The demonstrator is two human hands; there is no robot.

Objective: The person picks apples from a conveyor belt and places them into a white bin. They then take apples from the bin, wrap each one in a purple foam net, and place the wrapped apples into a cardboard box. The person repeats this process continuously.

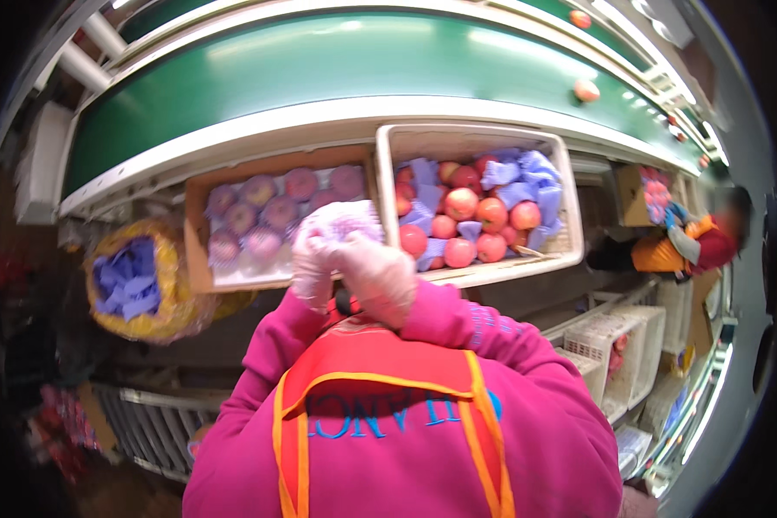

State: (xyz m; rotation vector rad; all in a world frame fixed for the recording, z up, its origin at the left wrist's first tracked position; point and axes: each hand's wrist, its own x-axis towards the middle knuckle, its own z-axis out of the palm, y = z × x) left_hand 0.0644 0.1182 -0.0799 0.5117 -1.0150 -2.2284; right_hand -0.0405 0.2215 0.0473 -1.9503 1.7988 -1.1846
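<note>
Both my hands wear pale gloves and meet in front of my chest, over the near right corner of a cardboard box [196, 246]. My left hand [312, 268] and my right hand [380, 274] are closed on a whitish-pink foam net sleeve [354, 217]. Whether an apple is inside the sleeve cannot be made out. Rows of apples in foam nets [279, 212] lie in the box, with pale lining showing at its near side. Right beside it stands a white plastic crate [570, 203] of loose red apples [461, 204] and crumpled purple paper [533, 173].
Beyond the containers runs a green conveyor belt [345, 60], carrying a few apples [586, 91] at the right. A yellow-lined basket [177, 319] with purple paper scraps [129, 281] is at the left. Another person [686, 242] works at the far right near stacked white crates [647, 358].
</note>
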